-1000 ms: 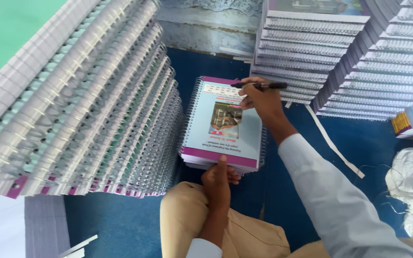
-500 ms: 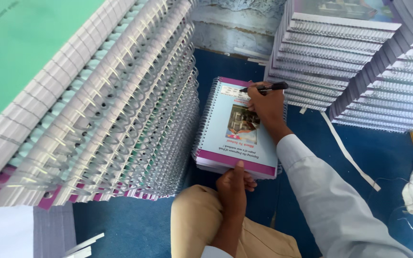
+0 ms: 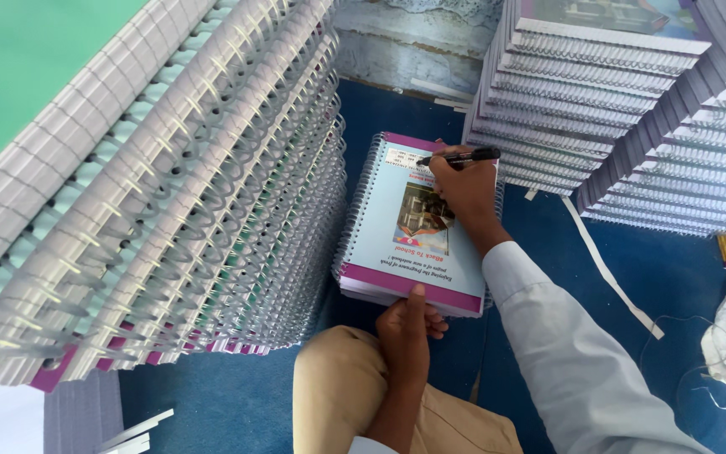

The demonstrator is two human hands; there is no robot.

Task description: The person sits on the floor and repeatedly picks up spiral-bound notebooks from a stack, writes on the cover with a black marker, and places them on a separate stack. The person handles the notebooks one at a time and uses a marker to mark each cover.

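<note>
Dozens of spiral-bound notebooks lean in a tall stack (image 3: 170, 193) on my left, coils toward me. Just right of it, a short pile of notebooks (image 3: 409, 227) sits on the blue floor (image 3: 682, 277), its long axis running away from me, spiral edge to the left, its cover print reading upside down from here. My left hand (image 3: 407, 328) steadies the near edge, thumb on the cover, fingers curled under. My right hand (image 3: 464, 189) pinches a black marker (image 3: 462, 156) lying crosswise, tip pointing left at the white label, far end. Marking looks barely started, I judge; more stacks (image 3: 598, 92) wait on the right.
</note>
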